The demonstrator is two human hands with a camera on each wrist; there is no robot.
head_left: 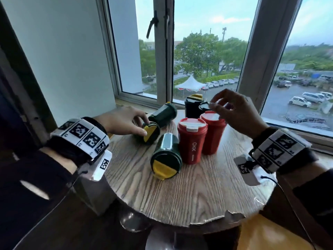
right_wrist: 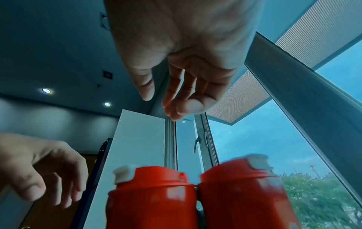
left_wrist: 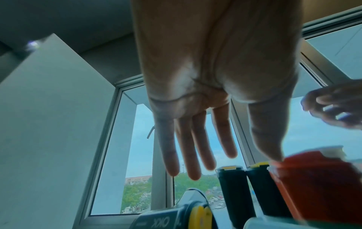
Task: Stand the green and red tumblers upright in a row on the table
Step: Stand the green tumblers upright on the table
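Observation:
Two red tumblers stand upright side by side mid-table, also seen as red tumblers. Three green tumblers with yellow lids lie on their sides: one at the front, one at the left, one behind it. Another green tumbler stands upright at the back. My left hand reaches over the left lying tumbler with straight, spread fingers; I cannot tell whether it touches. My right hand hovers above the rear red tumbler, fingers loosely curled and holding nothing.
The round wooden table is small, with a chipped near edge. A window sill and window frame run right behind it, and a white wall panel stands to the left. The table's front half is bare wood.

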